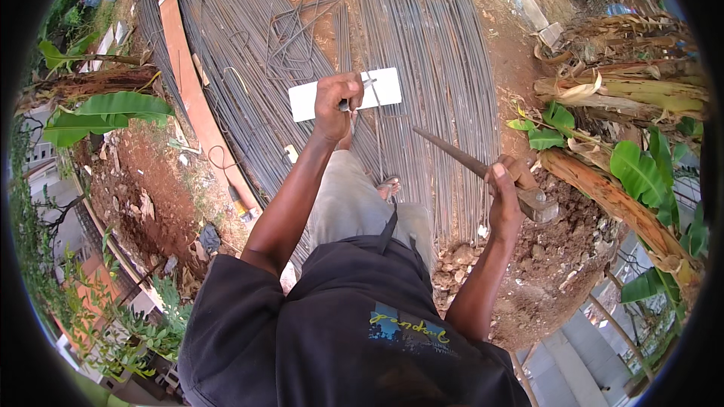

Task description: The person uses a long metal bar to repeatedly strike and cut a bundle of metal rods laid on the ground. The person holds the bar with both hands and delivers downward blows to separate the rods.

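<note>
Seemingly, work is sitting midway: white panel [388, 86] lying at 12 o'clock on steel bars [445, 45], left hand [336, 96] pinching small dark piece [344, 105]; right hand's [505, 194] fingers gripping hammer [461, 155] at 3 o'clock, apart from panel; finished portion not showing.
</note>
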Demonstrator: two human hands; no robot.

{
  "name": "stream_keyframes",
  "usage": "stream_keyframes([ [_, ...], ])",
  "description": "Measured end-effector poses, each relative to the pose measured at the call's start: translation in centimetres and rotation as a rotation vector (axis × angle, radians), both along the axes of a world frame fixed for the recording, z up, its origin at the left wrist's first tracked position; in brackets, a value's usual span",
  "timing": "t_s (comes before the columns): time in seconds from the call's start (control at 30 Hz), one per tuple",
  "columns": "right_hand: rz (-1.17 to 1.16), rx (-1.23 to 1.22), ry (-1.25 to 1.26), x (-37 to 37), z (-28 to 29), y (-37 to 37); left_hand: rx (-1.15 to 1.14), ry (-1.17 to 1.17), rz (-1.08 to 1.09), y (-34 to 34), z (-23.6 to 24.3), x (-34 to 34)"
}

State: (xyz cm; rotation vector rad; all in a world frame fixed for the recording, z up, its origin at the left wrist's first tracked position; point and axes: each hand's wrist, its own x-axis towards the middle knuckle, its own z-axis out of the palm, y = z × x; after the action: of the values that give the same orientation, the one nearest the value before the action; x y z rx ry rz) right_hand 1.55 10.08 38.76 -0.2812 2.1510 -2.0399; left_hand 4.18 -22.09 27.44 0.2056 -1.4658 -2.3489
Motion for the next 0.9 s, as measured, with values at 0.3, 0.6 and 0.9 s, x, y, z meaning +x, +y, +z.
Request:
stream_keyframes([
  [0.3, 0.072, 0.250, -0.200, 5.0, -11.7, 2.1, -0.080, -0.236, -0.374, 19.6, 3.0, 0.0],
  [0.6, -0.526, 0.176, -0.339, 7.6, -25.6, 9.3, 0.013, -0.218, -0.539, 27.3, -1.4, -1.8],
  [0.9, -0.852, 0.354, -0.345, 6.6, -28.5, 10.1, -0.581, -1.100, -0.635, 10.9, -40.9, -1.8],
])
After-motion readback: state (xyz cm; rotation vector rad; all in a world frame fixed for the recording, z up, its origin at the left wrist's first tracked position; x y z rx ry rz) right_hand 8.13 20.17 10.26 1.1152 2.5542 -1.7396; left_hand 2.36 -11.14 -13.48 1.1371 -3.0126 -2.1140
